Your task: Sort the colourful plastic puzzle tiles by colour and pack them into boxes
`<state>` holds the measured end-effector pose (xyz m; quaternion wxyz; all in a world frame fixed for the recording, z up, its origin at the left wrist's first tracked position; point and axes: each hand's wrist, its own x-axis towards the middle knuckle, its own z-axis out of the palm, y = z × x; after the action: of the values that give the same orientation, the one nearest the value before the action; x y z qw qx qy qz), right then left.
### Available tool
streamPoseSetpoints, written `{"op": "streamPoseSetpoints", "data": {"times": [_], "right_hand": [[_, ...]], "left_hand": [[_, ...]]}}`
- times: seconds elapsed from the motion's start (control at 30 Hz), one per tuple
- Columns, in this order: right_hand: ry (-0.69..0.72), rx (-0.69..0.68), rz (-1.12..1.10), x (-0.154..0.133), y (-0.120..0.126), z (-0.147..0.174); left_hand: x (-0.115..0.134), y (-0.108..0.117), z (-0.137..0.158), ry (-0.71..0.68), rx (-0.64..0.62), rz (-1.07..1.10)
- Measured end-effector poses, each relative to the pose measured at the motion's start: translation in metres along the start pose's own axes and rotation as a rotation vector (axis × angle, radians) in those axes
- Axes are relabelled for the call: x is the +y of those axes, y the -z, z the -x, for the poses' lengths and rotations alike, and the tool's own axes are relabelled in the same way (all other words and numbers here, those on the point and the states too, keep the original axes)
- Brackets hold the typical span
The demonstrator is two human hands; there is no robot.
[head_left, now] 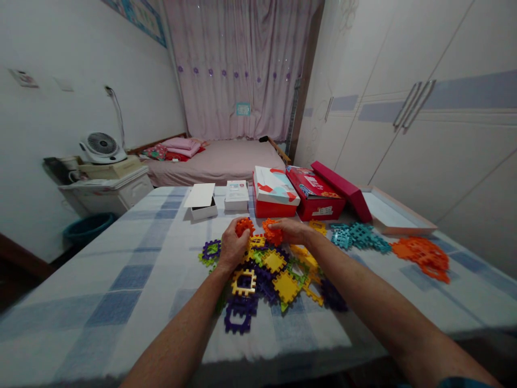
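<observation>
My left hand (pixel 235 242) is closed around an orange interlocking plastic tile (pixel 244 226). Another orange tile (pixel 272 231) is pinched in my right hand (pixel 291 230), a short gap away from the first. Both hands are above the far side of a mixed pile of notched tiles. In that pile lie yellow tiles (pixel 286 286), purple tiles (pixel 238 314) and some green tiles (pixel 302 275), overlapping one another. Some have open centres, others are solid. My forearms cover part of the pile's edges.
Right of the pile lie a teal tile heap (pixel 359 236) and an orange tile heap (pixel 424 256). Along the table's far edge stand small white boxes (pixel 236 196), a red box with patterned lid (pixel 276 193), a red carton (pixel 317 194) and a shallow tray (pixel 398 210).
</observation>
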<state>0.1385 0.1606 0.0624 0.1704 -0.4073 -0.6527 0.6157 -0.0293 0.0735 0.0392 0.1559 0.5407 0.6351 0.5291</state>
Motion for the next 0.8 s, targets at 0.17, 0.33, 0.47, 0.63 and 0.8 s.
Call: {"op": "streamPoseSetpoints", "data": {"times": [0.17, 0.33, 0.47, 0.63, 0.8], "right_hand": [[-0.037, 0.076, 0.063, 0.004, -0.005, 0.001], [0.065, 0.28, 0.247, 0.002, -0.003, 0.0], [0.18, 0.601, 0.484, -0.007, 0.005, 0.008], [0.231, 0.521, -0.075, -0.013, -0.003, 0.016], [0.275, 0.253, -0.516, -0.01, -0.035, 0.007]], "left_hand": [[0.001, 0.0, 0.001, -0.007, -0.005, -0.002], [0.0, 0.0, 0.001, -0.012, 0.002, 0.01], [0.001, 0.0, 0.002, -0.013, -0.002, 0.008], [0.002, 0.003, -0.002, 0.005, 0.005, 0.153], [-0.004, 0.003, -0.006, 0.088, -0.005, 0.453]]}}
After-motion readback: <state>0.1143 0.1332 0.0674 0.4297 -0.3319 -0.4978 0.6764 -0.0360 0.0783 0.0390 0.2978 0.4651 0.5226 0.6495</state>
